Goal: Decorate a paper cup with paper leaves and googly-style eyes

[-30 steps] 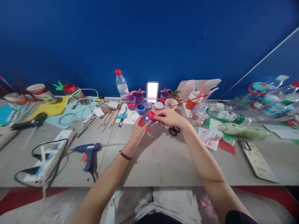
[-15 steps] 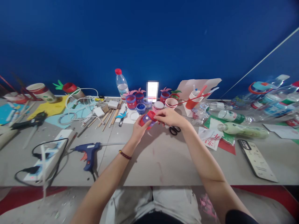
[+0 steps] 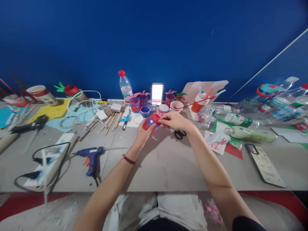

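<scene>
My left hand (image 3: 142,132) is wrapped round a small purple cup (image 3: 152,121) with a red inside and pale dots, held tilted above the table. At the cup's right edge, my right hand (image 3: 176,122) has thumb and fingers pinched together. Whatever lies between those fingertips is too small or hidden to make out. Black-handled scissors (image 3: 179,134) lie just below my right hand. Behind my hands stand similar decorated cups (image 3: 135,105) with pink leaf shapes, a jar of blue paint (image 3: 145,111) and a white paper cup (image 3: 176,106).
A blue glue gun (image 3: 92,158) and a power strip (image 3: 51,162) lie at left, with cables and wooden sticks (image 3: 110,123) behind. Upright stands a red-capped bottle (image 3: 125,87). On the right are plastic bottles (image 3: 240,120), a white packet (image 3: 217,141) and a phone (image 3: 264,165).
Hardly anything differs. Both hands keep the same place at the cup, with only a very slight shift of the view.
</scene>
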Action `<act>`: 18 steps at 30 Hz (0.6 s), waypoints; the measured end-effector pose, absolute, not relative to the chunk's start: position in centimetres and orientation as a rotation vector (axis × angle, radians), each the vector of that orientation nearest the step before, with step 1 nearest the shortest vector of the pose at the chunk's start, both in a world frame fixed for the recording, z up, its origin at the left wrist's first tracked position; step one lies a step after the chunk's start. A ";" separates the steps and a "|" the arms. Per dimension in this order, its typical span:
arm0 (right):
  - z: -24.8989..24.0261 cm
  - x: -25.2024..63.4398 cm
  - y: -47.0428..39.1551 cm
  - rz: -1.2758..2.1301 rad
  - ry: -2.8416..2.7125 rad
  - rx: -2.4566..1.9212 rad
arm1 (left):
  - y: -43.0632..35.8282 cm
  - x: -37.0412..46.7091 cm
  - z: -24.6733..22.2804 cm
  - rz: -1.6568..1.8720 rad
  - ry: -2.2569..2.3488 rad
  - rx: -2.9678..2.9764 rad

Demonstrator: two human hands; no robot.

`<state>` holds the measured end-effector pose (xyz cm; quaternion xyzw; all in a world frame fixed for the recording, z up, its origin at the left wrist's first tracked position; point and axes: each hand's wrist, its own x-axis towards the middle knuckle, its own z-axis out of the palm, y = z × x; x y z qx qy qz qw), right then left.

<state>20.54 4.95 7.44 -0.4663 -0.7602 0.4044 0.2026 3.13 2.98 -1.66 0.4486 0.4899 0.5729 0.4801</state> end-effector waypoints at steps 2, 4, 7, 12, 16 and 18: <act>7.4 20.5 5.0 1.123 -2.125 -1.298 | 3.0 3.1 -1.7 1.408 1.192 1.095; 7.4 20.5 5.0 1.118 -2.133 -1.294 | 3.1 3.2 -1.8 1.412 1.189 1.093; 7.4 20.6 5.1 1.122 -2.137 -1.300 | 3.0 3.2 -1.7 1.402 1.192 1.091; 7.3 20.6 5.1 1.142 -2.130 -1.302 | 3.0 3.2 -1.6 1.409 1.218 1.106; 7.4 20.6 5.0 1.135 -2.137 -1.298 | 3.0 3.3 -1.5 1.403 1.226 1.092; 7.4 20.6 5.0 1.133 -2.138 -1.299 | 2.9 3.2 -1.5 1.402 1.222 1.085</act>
